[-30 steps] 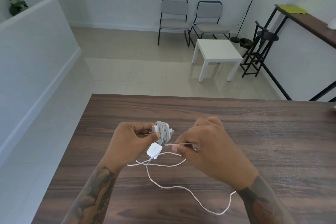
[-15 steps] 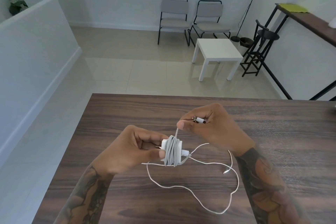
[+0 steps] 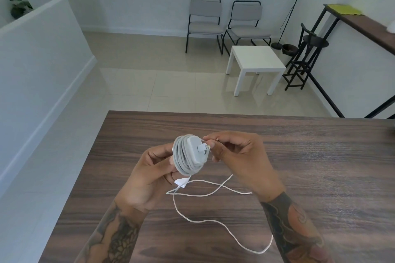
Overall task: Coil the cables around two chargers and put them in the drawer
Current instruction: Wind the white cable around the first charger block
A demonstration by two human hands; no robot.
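A grey charger (image 3: 193,151) with its grey cable wound thickly around it is held above the wooden table (image 3: 310,166) in my left hand (image 3: 154,168). Its plug prongs face right. My right hand (image 3: 237,156) pinches the cable's free end with the small connector right beside the prongs. A second white charger (image 3: 181,182) lies on the table under my left hand, mostly hidden. Its loose white cable (image 3: 213,220) snakes across the table toward me. No drawer is in view.
The table's far edge runs across the middle of the view and its left edge drops to a tiled floor. Beyond stand a white side table (image 3: 254,64), two grey chairs (image 3: 226,21) and a black stool (image 3: 307,53).
My left hand has lifted and turned the wound charger so its prongs face right. My right hand has brought the cable end down to the prongs.
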